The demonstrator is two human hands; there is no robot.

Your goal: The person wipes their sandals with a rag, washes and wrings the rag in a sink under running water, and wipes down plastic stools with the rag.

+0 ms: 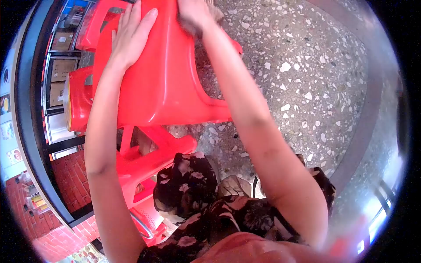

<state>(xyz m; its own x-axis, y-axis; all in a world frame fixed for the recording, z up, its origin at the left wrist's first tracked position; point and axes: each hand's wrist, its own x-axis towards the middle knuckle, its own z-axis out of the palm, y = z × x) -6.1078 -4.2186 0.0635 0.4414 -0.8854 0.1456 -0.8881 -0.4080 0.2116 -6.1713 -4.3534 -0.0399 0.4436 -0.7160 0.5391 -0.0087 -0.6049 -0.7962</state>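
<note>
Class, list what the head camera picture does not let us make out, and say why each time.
All in the head view:
Right hand: partly cut off by the top edge and blurred; its grip cannot be told.
Red plastic surface: far end cut off by the top edge.
Cardboard boxes: print too small to read.
Reddish smear: too blurred to identify.

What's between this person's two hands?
In the head view, a bare stretch of the red plastic surface lies between the left hand and the right hand.
</note>
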